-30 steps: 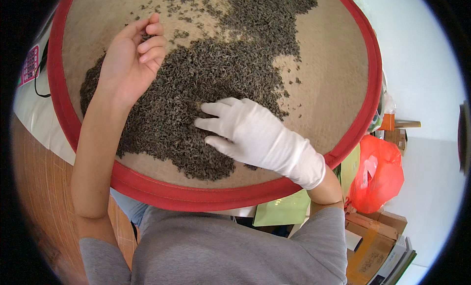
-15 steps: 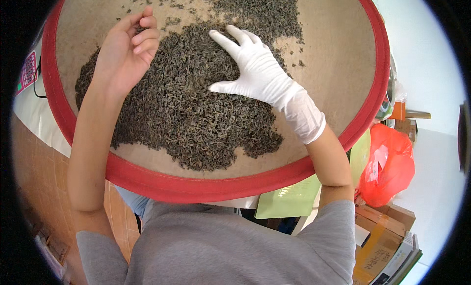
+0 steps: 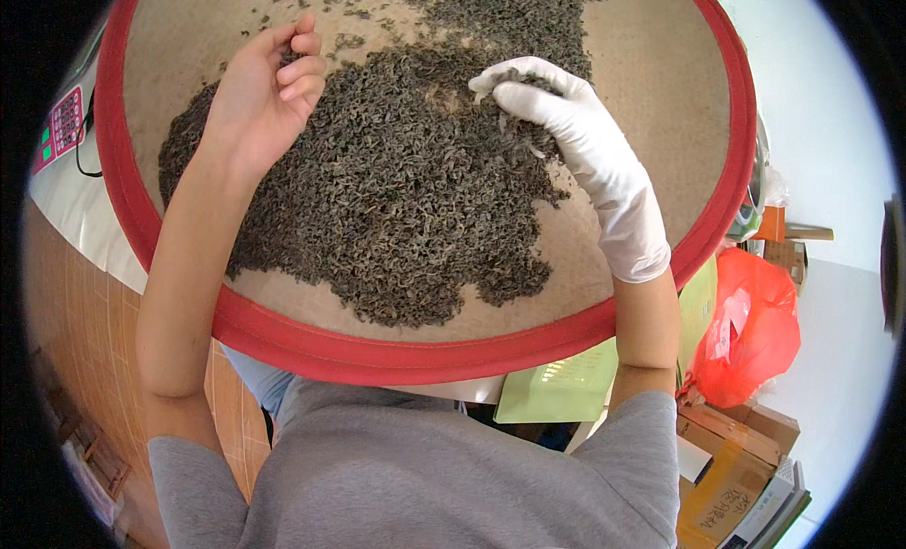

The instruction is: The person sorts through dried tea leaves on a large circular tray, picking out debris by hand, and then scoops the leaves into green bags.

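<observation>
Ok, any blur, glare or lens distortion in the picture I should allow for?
Head view: seams in the wooden floor bow toward the picture's edge; head view: the dark leaves look fairly crisp, but a pale smear beneath the right hand suggests motion; head view: the white wall is bright and nearly featureless.

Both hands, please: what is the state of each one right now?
Left hand, bare: fingers half curled; whether it holds anything cannot be told.
Right hand, white-gloved: closed, holding some dark, curled dried leaves.
</observation>
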A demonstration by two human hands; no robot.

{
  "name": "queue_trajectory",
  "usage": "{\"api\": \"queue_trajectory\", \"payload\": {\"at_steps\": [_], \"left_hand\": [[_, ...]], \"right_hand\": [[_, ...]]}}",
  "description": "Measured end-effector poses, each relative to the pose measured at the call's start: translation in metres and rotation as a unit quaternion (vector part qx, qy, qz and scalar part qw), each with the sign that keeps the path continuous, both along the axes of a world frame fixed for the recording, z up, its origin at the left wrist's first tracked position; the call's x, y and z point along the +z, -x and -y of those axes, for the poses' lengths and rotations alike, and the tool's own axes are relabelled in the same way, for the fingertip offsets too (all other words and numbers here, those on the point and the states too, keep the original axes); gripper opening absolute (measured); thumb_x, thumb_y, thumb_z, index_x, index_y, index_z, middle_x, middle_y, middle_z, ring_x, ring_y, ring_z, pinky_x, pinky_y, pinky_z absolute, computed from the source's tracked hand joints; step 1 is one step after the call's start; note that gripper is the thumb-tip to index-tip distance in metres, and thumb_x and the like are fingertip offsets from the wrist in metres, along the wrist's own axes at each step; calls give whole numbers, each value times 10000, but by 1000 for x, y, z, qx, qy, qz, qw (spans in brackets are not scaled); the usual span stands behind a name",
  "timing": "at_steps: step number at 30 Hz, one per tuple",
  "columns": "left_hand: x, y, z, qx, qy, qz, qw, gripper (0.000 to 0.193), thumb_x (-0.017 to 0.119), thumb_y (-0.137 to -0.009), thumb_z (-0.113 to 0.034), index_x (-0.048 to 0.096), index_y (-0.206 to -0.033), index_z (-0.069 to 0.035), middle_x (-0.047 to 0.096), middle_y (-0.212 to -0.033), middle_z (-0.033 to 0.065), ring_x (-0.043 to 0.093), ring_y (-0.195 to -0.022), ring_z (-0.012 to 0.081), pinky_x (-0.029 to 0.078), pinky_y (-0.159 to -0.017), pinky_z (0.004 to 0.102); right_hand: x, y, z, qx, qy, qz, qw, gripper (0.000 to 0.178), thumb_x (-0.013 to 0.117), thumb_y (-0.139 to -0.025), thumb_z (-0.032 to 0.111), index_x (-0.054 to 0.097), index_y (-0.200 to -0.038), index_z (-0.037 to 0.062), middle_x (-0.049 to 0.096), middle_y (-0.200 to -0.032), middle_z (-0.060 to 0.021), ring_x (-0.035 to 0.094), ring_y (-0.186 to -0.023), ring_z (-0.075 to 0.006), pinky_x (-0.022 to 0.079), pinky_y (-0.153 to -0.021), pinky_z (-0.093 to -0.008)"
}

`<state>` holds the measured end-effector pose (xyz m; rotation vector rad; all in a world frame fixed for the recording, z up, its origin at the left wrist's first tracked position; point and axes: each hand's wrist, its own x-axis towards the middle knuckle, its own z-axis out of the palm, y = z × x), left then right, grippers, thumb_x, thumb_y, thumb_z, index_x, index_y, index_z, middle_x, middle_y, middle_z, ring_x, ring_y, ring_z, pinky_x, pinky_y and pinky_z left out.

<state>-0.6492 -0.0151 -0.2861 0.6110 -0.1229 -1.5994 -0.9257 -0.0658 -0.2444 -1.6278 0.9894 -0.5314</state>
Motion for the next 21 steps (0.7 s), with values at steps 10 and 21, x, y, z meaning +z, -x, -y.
{"api": "queue_trajectory", "payload": {"at_steps": [10,21], "left_hand": [[-3,3,-1,11,-16,9,1000,175,414,-1039,-121,521,-1075,12,460,-800,5,348,-556,60,306,-434,201],[0,8,-1,8,-15,15,1000,156,419,-1036,-115,504,-1085,6,433,-808,-5,334,-570,58,298,-439,196]], "right_hand": [[10,17,5,87,25,-48,995,404,518,-991,418,715,-1013,66,677,-1161,-77,571,-1143,-185,375,-1062,-336],[-12,29,13,-29,260,-164,951,259,536,-977,223,705,-1091,64,712,-953,-117,657,-896,-198,499,-854,-313]]}}
